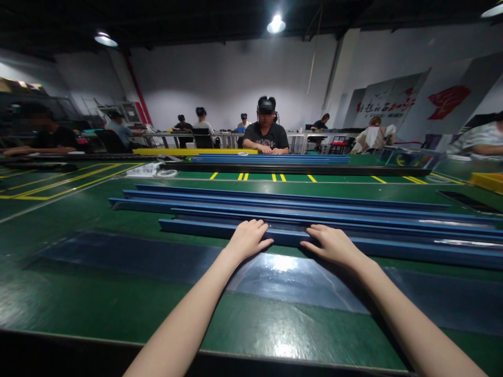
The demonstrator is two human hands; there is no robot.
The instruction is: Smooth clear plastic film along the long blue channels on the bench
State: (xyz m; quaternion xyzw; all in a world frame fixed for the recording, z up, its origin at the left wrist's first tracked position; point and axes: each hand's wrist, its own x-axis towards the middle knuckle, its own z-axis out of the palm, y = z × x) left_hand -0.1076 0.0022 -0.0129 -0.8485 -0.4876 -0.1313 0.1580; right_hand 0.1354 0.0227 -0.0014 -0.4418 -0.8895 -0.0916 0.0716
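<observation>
Several long blue rails lie side by side across the green table. The nearest blue rail runs left to right in front of me. My left hand rests on its near edge, fingers curled over the top. My right hand lies on the same rail a little to the right, fingers bent over its edge. A strip of clear glossy film lies flat on the table under my wrists.
Across the table a person in a dark shirt sits behind more blue rails and a yellow rail. Other people sit at the left, right and back. Yellow lines mark the table.
</observation>
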